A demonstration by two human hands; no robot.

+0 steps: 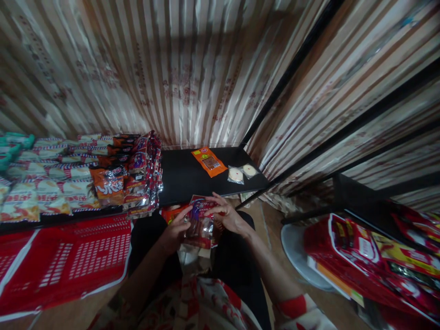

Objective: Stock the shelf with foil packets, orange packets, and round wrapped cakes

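Observation:
Above my lap is a dark red, shiny snack packet point(200, 228). My left hand point(176, 232) grips its left edge, with the thumb and a finger against the front. From the other side my right hand point(227, 216) holds the right edge, some of its fingers stretched across the upper part. Part of an orange packet point(171, 213) shows behind my left hand, low by the shelf edge. Straight ahead, an orange flat packet point(209, 161) lies on the black shelf point(178, 176), beside two clear-wrapped round pale pieces point(236, 174).
Rows of white snack bags point(51, 195), orange bags point(108, 183) and dark red packets point(140, 174) fill the shelf's left. Below stands a red basket point(85, 256). At right are a full red basket point(323, 240), a grey basin point(292, 247) and black frame bars point(292, 59).

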